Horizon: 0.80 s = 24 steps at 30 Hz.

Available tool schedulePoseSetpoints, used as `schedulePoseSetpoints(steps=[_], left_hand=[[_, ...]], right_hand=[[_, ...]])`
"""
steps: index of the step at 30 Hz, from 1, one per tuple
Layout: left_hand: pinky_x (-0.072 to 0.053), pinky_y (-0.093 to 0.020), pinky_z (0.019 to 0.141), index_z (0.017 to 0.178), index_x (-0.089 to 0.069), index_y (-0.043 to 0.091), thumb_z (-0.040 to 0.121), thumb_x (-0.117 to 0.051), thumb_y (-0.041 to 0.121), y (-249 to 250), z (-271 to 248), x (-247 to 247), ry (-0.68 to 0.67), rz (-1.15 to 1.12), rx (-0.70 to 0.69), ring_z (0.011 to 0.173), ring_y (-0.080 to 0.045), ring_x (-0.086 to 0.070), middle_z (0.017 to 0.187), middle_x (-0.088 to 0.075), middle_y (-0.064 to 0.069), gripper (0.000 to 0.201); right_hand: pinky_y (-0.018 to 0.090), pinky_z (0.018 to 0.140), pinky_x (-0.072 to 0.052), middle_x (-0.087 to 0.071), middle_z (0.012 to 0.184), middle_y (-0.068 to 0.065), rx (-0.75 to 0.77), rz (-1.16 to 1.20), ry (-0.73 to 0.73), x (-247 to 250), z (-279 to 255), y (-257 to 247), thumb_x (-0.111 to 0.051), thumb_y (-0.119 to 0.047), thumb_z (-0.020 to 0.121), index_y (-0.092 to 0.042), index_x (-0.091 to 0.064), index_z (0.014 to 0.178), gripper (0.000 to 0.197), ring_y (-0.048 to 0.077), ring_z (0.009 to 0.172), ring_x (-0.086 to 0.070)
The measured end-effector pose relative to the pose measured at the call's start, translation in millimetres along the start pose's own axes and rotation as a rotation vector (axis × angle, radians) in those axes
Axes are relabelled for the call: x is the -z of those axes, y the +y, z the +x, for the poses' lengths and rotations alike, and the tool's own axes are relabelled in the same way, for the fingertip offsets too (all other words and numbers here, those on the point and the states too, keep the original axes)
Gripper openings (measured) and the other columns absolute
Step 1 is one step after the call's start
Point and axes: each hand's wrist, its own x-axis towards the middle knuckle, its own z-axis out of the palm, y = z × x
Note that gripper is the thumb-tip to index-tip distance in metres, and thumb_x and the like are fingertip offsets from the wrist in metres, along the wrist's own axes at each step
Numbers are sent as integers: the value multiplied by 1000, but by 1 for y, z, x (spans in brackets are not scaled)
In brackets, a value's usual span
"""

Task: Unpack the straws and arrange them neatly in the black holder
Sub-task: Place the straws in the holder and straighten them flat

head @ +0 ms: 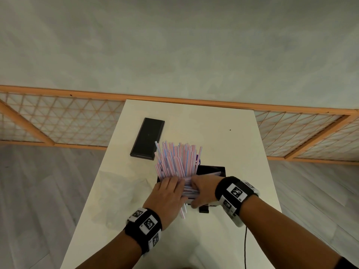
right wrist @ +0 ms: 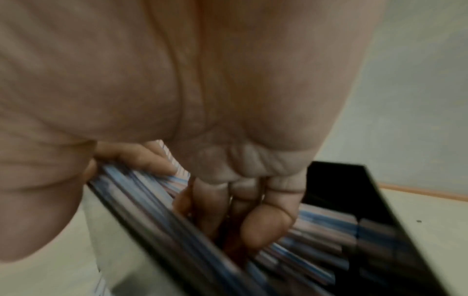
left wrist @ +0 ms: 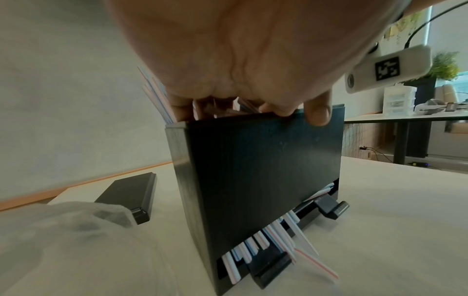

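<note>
At the near middle of the white counter (head: 223, 136), the two hands meet over the open top of the black holder (left wrist: 263, 180), which stands upright just in front of the person. The left hand (head: 168, 197) lies on the holder's left part, its fingers (left wrist: 317, 112) curled over the front rim and pressed against the bundle of striped straws (head: 177, 160). The right hand (head: 204, 190) comes from the right, its fingers (right wrist: 266, 226) curled down among the straws inside the holder. The bundle leans away from the person, its far ends fanned above the rim, while several lower ends poke out through the slot at the holder's base. A black lid (head: 147, 139) lies flat farther back on the left, apart from the holder, and a crumpled clear plastic bag (head: 116, 197) rests left of the hands.
</note>
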Motion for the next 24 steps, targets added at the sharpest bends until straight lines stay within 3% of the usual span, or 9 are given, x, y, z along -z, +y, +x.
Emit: schedulePoseSetpoints(steps=[3,6,12,14,19,22,24], left_hand=[[-54,-43,94,135,-55,14,100,-46,47,2,0,-2,11,-2,-17,115,-27,-57,127,-58,-9,49],[-54,-41,94,135,-54,14,101,-39,49,2,-1,-3,1,-15,10,115,-26,-57,127,-57,-7,52],[-52,-39,101,140,-53,13,101,-25,50,-2,-3,-4,-54,-37,37,121,-25,-56,134,-56,-6,61],[-55,-36,97,140,-55,13,100,-31,49,-5,-5,-5,-4,-58,53,115,-22,-59,129,-60,-4,59],[-59,-35,86,131,-55,12,95,-45,39,-7,-4,-5,149,-25,-26,104,-23,-60,118,-63,-5,46],[-60,-38,83,129,-56,12,95,-54,40,-10,-5,-4,152,-22,-24,102,-24,-61,118,-60,-5,44],[-58,-39,81,129,-55,14,95,-54,42,-8,-6,-2,141,-9,1,102,-25,-59,117,-59,-4,43]], right_hand=[[40,84,-59,-66,108,1,-38,-21,22,-11,11,-1,-79,-57,67,-22,-47,123,74,22,92,-66],[38,84,-58,-65,110,3,-38,17,49,-16,13,0,-79,-55,68,-20,-44,125,76,23,93,-65],[36,74,-57,-63,98,0,32,51,116,-13,8,8,-85,-52,64,-29,-33,103,69,22,84,-63],[34,69,-54,-61,93,0,59,0,153,-8,2,8,-85,-52,64,-30,-36,103,67,22,81,-61],[37,74,-51,-60,94,-4,165,-59,270,2,-14,9,-79,-52,69,-30,-45,101,52,21,82,-57],[37,80,-47,-60,101,-4,185,-138,355,5,-22,12,-73,-59,74,-27,-54,105,49,21,90,-55],[37,83,-45,-60,103,-4,167,-187,338,2,-25,14,-70,-63,75,-26,-57,106,49,21,93,-54]])
